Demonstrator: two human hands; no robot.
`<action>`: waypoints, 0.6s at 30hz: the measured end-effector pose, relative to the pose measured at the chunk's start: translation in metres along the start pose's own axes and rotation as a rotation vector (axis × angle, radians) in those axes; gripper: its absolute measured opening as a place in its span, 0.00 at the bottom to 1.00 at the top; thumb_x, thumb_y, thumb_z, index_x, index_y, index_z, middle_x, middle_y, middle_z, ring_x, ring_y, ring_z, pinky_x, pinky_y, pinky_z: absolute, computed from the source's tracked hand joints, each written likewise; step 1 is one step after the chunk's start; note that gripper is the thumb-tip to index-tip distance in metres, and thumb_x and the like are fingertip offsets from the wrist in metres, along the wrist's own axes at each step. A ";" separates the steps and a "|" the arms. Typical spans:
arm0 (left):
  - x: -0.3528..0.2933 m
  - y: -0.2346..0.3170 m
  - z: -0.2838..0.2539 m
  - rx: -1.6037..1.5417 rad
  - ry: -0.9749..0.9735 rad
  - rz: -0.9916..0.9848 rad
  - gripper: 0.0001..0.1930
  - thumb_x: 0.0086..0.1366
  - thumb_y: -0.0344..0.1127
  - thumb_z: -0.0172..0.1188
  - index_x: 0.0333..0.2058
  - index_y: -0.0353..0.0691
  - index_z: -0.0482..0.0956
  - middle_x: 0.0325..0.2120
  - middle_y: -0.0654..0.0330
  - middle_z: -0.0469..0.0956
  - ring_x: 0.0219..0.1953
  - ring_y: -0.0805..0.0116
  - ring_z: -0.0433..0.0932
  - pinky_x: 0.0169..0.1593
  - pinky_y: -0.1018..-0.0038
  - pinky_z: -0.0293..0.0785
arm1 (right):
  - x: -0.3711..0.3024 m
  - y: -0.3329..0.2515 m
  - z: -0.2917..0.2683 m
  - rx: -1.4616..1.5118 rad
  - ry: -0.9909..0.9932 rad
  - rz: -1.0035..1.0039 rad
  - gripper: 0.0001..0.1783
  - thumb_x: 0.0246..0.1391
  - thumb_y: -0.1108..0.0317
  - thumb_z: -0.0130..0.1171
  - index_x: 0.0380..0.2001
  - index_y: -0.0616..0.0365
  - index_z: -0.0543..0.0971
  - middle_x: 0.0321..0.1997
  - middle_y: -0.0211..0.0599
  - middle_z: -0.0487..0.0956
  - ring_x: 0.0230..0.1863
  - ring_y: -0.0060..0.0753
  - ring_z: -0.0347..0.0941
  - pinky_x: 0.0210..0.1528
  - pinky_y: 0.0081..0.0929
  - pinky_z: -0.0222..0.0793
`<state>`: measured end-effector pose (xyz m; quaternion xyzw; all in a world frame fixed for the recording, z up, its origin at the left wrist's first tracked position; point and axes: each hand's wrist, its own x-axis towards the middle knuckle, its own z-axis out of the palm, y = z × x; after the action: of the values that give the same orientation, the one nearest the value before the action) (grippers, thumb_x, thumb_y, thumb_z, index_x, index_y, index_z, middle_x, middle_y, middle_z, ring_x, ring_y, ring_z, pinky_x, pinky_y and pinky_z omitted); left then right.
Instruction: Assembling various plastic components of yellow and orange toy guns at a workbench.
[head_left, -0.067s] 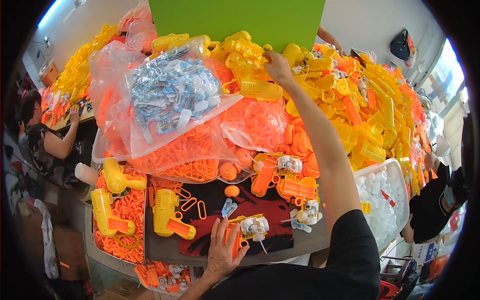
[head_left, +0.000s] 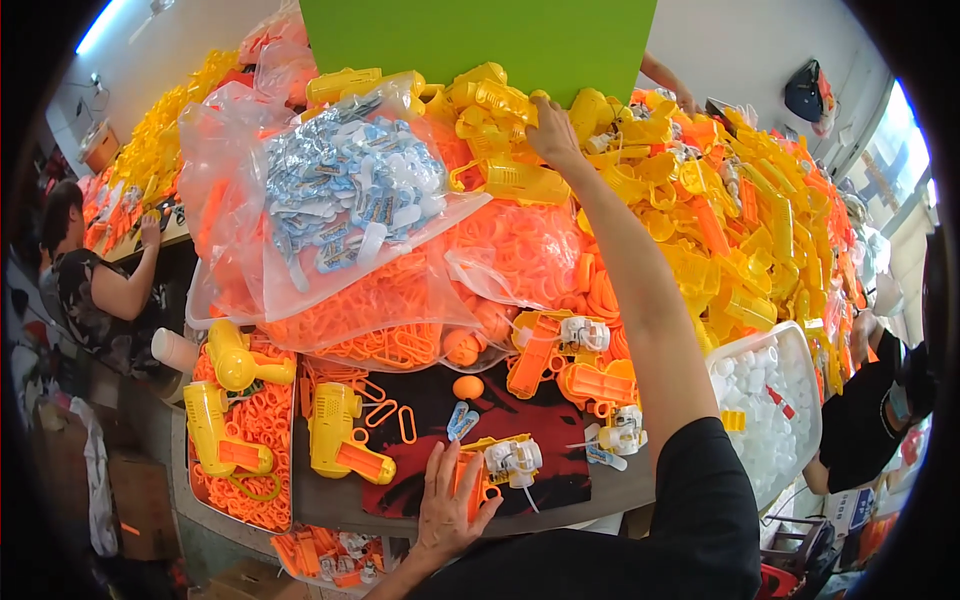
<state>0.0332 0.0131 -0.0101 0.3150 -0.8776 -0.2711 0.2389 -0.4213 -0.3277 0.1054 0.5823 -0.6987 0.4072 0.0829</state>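
My left hand lies flat with its fingers apart on the orange handle of a half-built toy hair dryer. This piece is a yellow half shell with a white motor unit in it and a thin white wire. Beyond the fingertips is a blue and white card tag. My right hand is stretched far out to the yellow shell heap, its fingers closed on a yellow plastic shell; part of the grip is hidden. Two more half-built dryers lie between my arms.
Left stands a tray of orange rings with yellow dryers on it. Bags of tags and orange parts fill the back, below a green panel. At right is a white-parts bin. People sit at both sides.
The whole view has shifted slightly. Both hands remain in almost the same places, the left on the half-built dryer and the right at the yellow shells.
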 end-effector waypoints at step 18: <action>0.002 0.001 0.008 0.028 0.062 0.113 0.39 0.60 0.42 0.67 0.67 0.38 0.62 0.68 0.42 0.54 0.70 0.35 0.52 0.71 0.52 0.54 | -0.008 0.027 -0.127 0.074 0.589 0.287 0.19 0.62 0.58 0.60 0.49 0.62 0.81 0.43 0.44 0.84 0.43 0.39 0.80 0.42 0.39 0.74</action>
<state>0.0268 0.0144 -0.0147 0.2766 -0.8899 -0.2349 0.2764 -0.4877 -0.2371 0.1710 0.3376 -0.7043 0.5908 0.2021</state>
